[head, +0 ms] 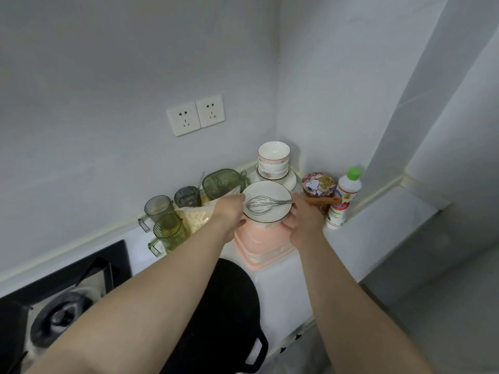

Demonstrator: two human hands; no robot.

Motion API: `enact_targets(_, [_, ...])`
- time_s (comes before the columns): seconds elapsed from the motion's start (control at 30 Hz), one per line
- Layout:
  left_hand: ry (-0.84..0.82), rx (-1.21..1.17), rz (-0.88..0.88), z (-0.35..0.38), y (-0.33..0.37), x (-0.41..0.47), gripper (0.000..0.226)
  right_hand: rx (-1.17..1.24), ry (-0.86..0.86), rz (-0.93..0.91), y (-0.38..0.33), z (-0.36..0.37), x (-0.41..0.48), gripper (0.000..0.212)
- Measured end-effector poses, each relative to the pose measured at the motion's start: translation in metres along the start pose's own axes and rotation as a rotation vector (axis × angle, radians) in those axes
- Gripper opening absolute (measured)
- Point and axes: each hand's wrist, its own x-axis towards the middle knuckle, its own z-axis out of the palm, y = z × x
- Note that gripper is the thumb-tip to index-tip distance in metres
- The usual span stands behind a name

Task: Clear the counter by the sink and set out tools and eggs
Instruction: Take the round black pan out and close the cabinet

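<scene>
White bowl [267, 194], whisk [263, 205] inside, is being clasped by my left hand [229, 211] and right hand [301, 220] over the pink tub [259, 247]; cups [168, 231] are crowding the counter [278, 279], eggs not yet showing.

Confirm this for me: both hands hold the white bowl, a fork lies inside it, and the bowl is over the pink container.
Wrong in one point: the head view shows a wire whisk, not a fork, lying in the white bowl. The left hand and right hand do hold that bowl, and it is over the pink container.
</scene>
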Motion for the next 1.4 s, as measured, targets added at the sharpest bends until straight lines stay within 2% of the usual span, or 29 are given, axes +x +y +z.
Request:
enact_targets(0.1, [-0.013, -0.003, 0.011, 0.003, -0.001, 0.004, 0.015, -0.021, 0.001, -0.006, 0.001, 0.003, 0.005, 0.017])
enact_targets(0.27, [-0.062, -0.04, 0.015, -0.005, -0.001, -0.002, 0.031, -0.077, 0.107, -0.158, 0.006, 0.006, -0.006, 0.014])
enact_targets(0.47, [0.05, -0.101, 0.098, -0.061, -0.002, -0.035, 0.028, -0.138, -0.008, -0.237, 0.025, 0.035, -0.06, 0.015])
enact_targets(0.67, [0.153, -0.16, 0.094, -0.153, -0.034, -0.079, 0.023, -0.289, -0.17, -0.238, 0.08, 0.07, -0.119, 0.016])
enact_targets(0.8, [0.227, -0.198, 0.008, -0.198, -0.08, -0.089, 0.03, -0.388, -0.22, -0.15, 0.133, 0.073, -0.135, 0.016])
enact_targets(1.03, [0.268, -0.24, -0.148, -0.214, -0.142, -0.082, 0.03, -0.379, -0.241, 0.113, 0.192, 0.056, -0.123, 0.009])
enact_targets(1.4, [0.279, -0.338, -0.259, -0.208, -0.186, -0.063, 0.032, -0.422, -0.269, 0.213, 0.229, 0.034, -0.086, 0.008])
